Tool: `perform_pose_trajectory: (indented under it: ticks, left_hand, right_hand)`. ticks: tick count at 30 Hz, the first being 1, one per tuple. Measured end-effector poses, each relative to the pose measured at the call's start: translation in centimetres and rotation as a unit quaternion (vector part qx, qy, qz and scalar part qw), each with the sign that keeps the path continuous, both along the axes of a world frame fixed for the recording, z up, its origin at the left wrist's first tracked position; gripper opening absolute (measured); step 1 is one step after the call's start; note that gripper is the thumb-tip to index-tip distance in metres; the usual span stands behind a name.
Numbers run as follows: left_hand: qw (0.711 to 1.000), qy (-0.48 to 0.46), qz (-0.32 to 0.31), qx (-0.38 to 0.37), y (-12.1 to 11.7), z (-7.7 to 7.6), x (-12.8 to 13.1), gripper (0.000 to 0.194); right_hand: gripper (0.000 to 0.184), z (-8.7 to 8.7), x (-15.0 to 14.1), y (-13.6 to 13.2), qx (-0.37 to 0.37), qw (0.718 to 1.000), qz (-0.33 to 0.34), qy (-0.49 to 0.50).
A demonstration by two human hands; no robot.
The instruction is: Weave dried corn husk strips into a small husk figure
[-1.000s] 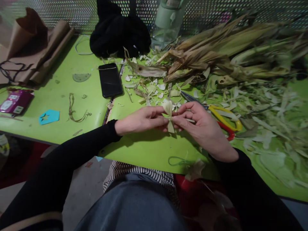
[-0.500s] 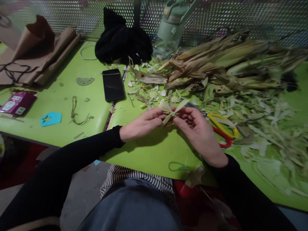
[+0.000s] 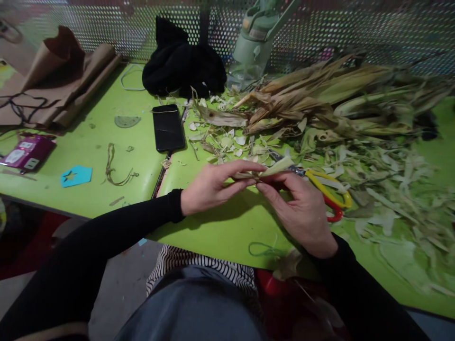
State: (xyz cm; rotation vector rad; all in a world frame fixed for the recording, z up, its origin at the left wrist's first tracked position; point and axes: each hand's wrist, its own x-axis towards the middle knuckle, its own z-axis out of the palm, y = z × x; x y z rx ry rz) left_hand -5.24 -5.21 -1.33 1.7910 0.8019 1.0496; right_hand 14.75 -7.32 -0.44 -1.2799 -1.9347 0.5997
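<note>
My left hand (image 3: 219,183) pinches one side of a small pale-green corn husk piece (image 3: 280,166) between thumb and fingers. On the other side, my right hand (image 3: 302,203) grips the same piece, its thumb and fingertips close to the left ones. The husk's middle is mostly covered by my fingers; a flat pale end sticks out above the right fingers. Scissors with yellow and red handles (image 3: 332,192) lie on the green table just beyond the right hand, their blades partly behind the husk. A thin green string loop (image 3: 263,248) rests near the table edge.
Dried corn husks (image 3: 320,94) are heaped at the back right, with husk scraps (image 3: 398,189) spread below. A phone (image 3: 168,128), black cloth (image 3: 185,66), bottle (image 3: 249,47), brown paper bag (image 3: 64,80), blue paper cutout (image 3: 76,176) and purple packet (image 3: 30,151) are around.
The husk piece has been turned: its crossed, bow-like shape showed before, and now it lies flatter, mostly behind my fingers. Both hands have shifted slightly, staying close together.
</note>
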Motion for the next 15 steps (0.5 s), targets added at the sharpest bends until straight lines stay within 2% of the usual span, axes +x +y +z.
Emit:
perform_pose_trajectory:
  ticks: [4, 9, 12, 15]
  left_hand:
    - [0.984, 0.110, 0.027, 0.139, -0.12, -0.30, -0.46, 0.016]
    - [0.966, 0.135, 0.000, 0.221, -0.01, -0.40, -0.95, 0.014]
    - [0.964, 0.133, -0.010, 0.231, -0.08, -0.25, -0.91, 0.015]
    - [0.978, 0.122, 0.009, 0.169, -0.23, -0.12, -0.53, 0.015]
  right_hand:
    - [0.008, -0.65, 0.40, -0.13, 0.020, 0.998, 0.021, 0.060]
    - [0.012, -0.98, 0.58, -0.29, 0.024, 0.994, 0.021, 0.104]
    - [0.013, -0.92, 0.53, -0.27, 0.017, 0.994, 0.027, 0.108]
    - [0.005, -0.64, 0.33, -0.21, 0.037, 0.996, 0.021, 0.080]
